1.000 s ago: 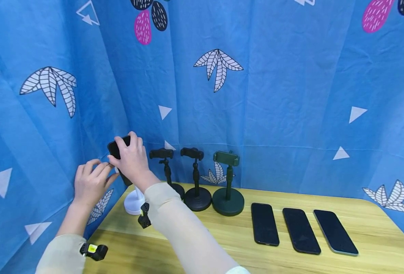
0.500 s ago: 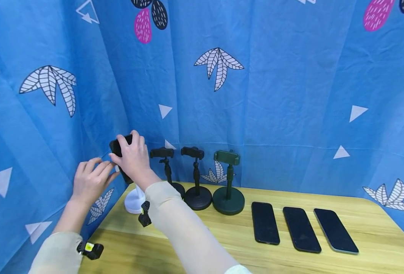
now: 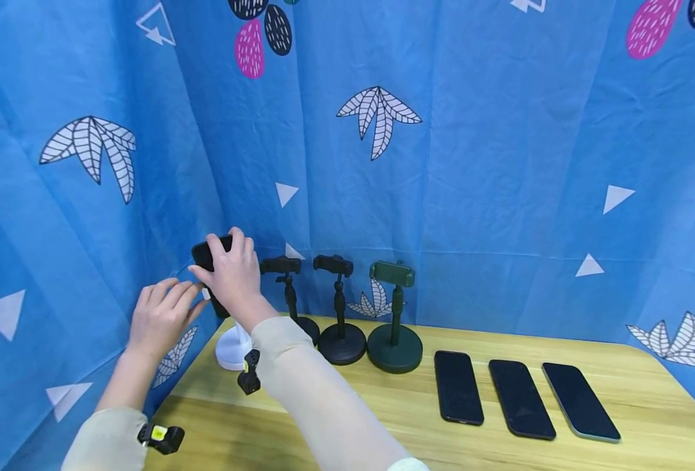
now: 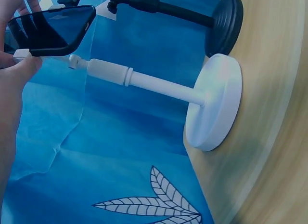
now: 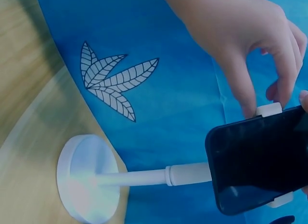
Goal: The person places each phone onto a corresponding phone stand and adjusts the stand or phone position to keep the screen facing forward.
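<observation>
At the left end of the table, a black smartphone [image 5: 260, 161] lies between the white clamp ends of a white phone stand [image 4: 159, 85], tilted in the head view. My right hand [image 3: 232, 275] grips the phone, its fingers over the upper part. On the phone's left edge, my left hand [image 3: 161, 317] pinches the upper white clamp end [image 5: 269, 110] between thumb and finger. The lower clamp end [image 5: 281, 200] shows at the opposite edge. In the head view my right hand and sleeve hide much of the stand's pole.
To the right stand two black phone stands [image 3: 341, 343] [image 3: 290, 294] and a dark green one [image 3: 394, 350]. Three phones [image 3: 459, 387] [image 3: 521, 399] [image 3: 580, 401] lie in a row on the wooden table [image 3: 383, 405]. A blue patterned curtain [image 3: 500, 163] hangs behind and at the left.
Phone and right hand have shifted slightly right. The white clamp end now shows more beside my left fingertips. The other stands and phones stay put; the head view shifts a little.
</observation>
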Demonstrator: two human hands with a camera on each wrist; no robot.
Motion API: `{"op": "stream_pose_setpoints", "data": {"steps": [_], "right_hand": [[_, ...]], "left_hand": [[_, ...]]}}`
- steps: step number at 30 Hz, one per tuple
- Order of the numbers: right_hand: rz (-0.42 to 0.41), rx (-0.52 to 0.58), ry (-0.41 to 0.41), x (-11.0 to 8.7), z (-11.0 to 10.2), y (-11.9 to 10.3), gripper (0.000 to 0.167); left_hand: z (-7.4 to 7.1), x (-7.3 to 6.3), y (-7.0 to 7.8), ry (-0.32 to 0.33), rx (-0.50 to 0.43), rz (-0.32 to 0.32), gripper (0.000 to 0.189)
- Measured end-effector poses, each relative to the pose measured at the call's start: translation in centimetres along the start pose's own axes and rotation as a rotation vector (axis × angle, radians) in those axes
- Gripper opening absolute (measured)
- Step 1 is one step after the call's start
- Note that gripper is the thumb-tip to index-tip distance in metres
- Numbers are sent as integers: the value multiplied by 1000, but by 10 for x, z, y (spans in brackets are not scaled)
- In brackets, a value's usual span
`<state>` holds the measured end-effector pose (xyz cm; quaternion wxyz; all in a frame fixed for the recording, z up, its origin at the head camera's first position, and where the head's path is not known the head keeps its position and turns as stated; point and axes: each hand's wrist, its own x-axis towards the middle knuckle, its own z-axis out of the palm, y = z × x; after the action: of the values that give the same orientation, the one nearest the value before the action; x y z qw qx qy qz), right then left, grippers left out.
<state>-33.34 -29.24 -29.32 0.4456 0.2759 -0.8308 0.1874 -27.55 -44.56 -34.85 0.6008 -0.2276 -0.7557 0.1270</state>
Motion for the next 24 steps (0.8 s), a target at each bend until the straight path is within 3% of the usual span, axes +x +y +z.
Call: {"op": "stream_pose_setpoints", "data": {"steps": [4, 11, 16, 21, 24], "right_hand": [[-6, -21, 13, -1, 1, 1, 61], [-46, -37, 49, 1, 3, 5, 61], [-55, -25, 62, 4, 5, 5, 61], [-61, -36, 46, 5, 8, 4, 61], [-74, -44, 26, 4, 8, 3, 61]], "left_hand": [[2, -5, 5, 25, -22, -59, 45], [8, -7, 14, 21, -26, -269, 56], [12, -3, 17, -47, -83, -366, 57], [10, -1, 17, -139, -166, -435, 33], [8, -2, 16, -183, -164, -458, 27]]}}
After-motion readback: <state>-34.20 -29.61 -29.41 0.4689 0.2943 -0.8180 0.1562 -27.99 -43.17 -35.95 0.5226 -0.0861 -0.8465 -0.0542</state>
